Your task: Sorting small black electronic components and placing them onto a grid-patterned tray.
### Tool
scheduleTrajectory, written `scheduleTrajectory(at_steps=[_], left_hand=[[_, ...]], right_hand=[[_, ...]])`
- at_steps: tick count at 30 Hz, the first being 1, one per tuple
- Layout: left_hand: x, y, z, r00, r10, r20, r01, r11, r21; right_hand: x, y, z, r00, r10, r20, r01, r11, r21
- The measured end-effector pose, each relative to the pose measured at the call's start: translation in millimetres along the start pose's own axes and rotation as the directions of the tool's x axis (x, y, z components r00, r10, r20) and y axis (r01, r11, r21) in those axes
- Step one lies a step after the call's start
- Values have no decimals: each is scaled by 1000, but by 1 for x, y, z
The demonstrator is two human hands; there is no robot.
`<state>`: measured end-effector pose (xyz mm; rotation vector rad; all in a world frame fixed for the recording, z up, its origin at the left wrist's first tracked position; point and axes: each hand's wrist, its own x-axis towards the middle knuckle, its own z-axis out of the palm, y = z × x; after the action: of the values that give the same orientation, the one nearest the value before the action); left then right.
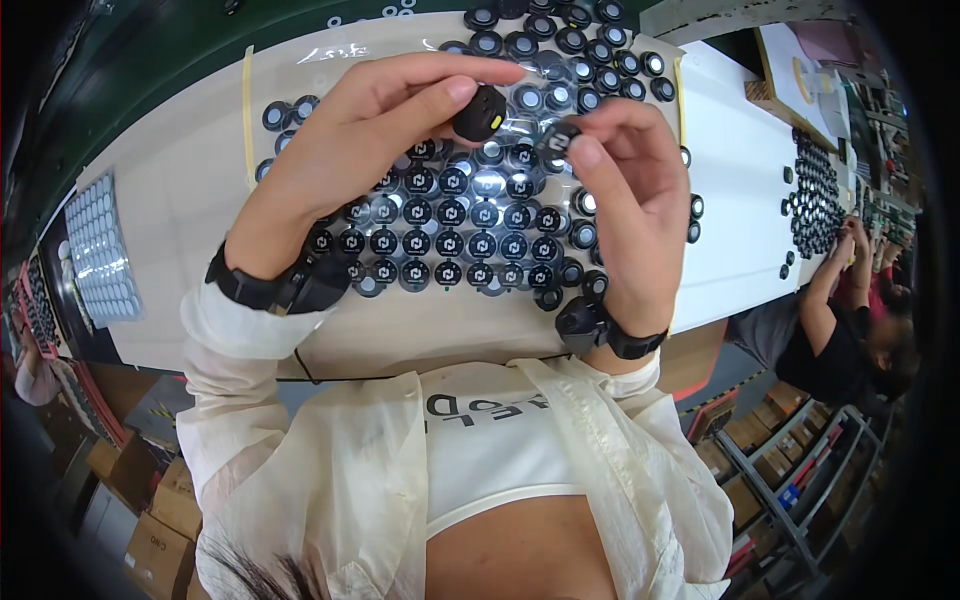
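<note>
Pinches a black faceted knob (480,113) in the left grip (375,115), closed down narrow around the piece, with the thumb laid along its upper side and the index finger stretched out straight past it. Leaves the other left fingers mostly hidden beneath the palm; cannot tell their contact with the knob. Turns a small yellow mark on the knob toward the right. Holds a small black disc (557,141) in the right grip (640,175), likewise narrow, between thumb and bent index finger, with a white emblem facing up, somewhat blurred. Has both pieces raised over the counter (190,180), near each other but apart. Shows below, in close rows, many emblem-marked black discs (453,212), lying flat. Shows toward the far edge a looser crowd of black round pieces with silvery centres (606,78), some touching. Wears a black strapped device (582,322) on each wrist. Shows at the far left a sheet of pale round pads (103,250), and at the right a co-worker (830,345) beside another cluster of dark round pieces (812,205).
</note>
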<state>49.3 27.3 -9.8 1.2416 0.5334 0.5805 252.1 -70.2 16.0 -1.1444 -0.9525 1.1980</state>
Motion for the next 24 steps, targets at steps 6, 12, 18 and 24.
scheduleTrajectory(at_steps=[6, 12, 18, 24], left_hand=[[-18, 3, -1, 986, -96, -135, 101, 995, 24], [-24, -8, 11, 987, 10, -161, -12, 1000, -14], [-27, -5, 13, 990, 55, -133, -30, 983, 181], [-26, -6, 24, 977, 116, -179, -26, 897, 442]], right_hand=[[5, 23, 13, 996, 91, -13, -87, 979, 182], [6, 31, 15, 997, 75, 4, -75, 985, 157], [8, 24, 10, 1000, 23, 1, -23, 998, 61], [7, 30, 16, 997, 45, 56, -48, 998, 46]])
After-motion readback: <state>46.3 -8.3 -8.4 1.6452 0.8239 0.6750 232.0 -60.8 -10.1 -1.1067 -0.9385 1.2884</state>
